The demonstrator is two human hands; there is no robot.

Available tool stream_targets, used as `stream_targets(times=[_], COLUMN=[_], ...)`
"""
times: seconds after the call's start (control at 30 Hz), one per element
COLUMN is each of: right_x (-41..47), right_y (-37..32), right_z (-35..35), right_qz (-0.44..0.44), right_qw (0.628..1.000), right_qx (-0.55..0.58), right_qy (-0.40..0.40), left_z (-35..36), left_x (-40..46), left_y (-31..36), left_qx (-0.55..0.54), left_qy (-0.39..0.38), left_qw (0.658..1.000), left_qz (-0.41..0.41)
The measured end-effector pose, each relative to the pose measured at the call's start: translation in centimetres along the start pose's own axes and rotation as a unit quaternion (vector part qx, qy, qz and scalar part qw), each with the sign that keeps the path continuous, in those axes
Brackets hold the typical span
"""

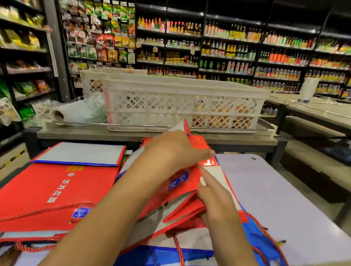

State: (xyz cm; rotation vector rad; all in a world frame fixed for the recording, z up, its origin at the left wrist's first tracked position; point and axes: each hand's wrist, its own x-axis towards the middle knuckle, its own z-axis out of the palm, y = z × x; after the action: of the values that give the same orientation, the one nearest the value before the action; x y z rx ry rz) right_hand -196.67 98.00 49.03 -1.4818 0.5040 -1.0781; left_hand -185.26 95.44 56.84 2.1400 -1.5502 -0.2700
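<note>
Currently, left hand (177,149) grips the top edge of 1 folded red gift bag (176,187) in front of the white lattice crate (183,104); right hand (215,197) pinches its lower fold.

Upside-down white Chinese characters on flat red bag (40,185), illegible, blue label (178,181) on held bag (185,207) perhaps lettered

Red gift bag (179,183): glossy laminated paper w/ twisted cord handles (178,252); crate (181,104) white matt plastic (lattice); tabletop (280,204) smooth.
</note>
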Motion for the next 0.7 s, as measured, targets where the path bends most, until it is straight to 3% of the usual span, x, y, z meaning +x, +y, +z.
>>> stream_targets(times=[0.1,0.23,0.33,0.5,0.7], right_x=[0.8,0.7,0.7,1.5,2.1], right_y=[1.1,0.5,1.0,3.0,4.2], right_z=[0.5,1.0,1.6,2.2,2.1], right_qz=[0.019,0.039,0.044,0.094,0.137], right_qw=[0.999,0.995,0.997,0.994,0.990], right_qx=[0.046,0.041,0.004,-0.021,-0.018], right_qy=[-0.007,-0.083,-0.070,-0.041,0.008], left_z=[-0.9,-3.2,-5.7,-9.9,-11.7], left_x=[0.1,-1.0,-3.0,-6.4,-7.6], left_y=[-0.3,-1.5,-2.2,-3.6,-5.3], left_qx=[0.056,0.010,-0.009,-0.177,-0.377], left_qy=[0.038,0.081,0.167,0.215,0.258], left_qw=[0.997,0.997,0.986,0.958,0.887], left_qz=[-0.027,0.000,0.024,0.061,0.066])
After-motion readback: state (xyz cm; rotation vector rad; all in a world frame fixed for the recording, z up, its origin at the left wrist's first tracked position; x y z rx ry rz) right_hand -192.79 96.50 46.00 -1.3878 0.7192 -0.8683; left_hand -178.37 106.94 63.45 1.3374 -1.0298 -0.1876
